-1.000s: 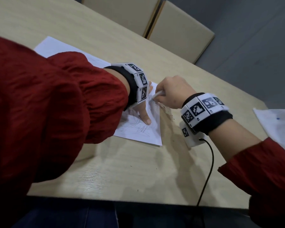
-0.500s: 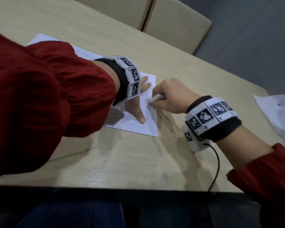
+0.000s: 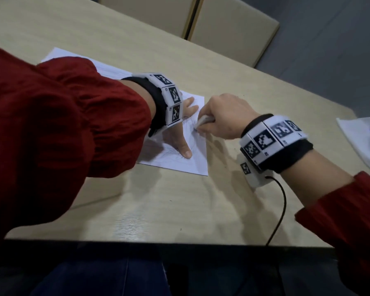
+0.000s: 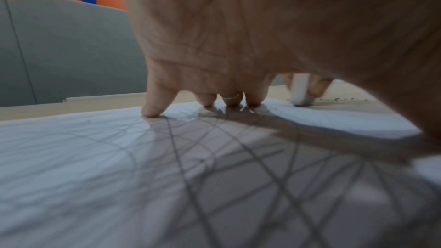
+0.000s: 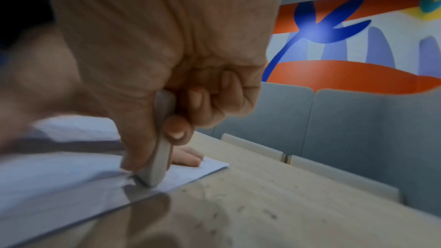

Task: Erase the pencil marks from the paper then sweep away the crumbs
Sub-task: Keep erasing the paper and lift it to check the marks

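Paper [image 3: 181, 164] with pencil marks [image 4: 238, 157] lying flat on your table [image 3: 158, 210], your left hand [image 3: 179, 137] spread flat on it, your right hand [image 3: 222, 118] pinching the eraser [image 5: 158, 157] onto its right edge, crumbs [image 5: 269, 214] just beside, chairs [image 3: 233, 28] beyond

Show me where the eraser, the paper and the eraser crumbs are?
eraser [image 5: 157, 169]: right wrist view, lower end against the sheet.
paper [image 3: 192, 165]: head view, bare near corner.
eraser crumbs [image 5: 269, 214]: right wrist view, dark specks on the table beside the sheet.
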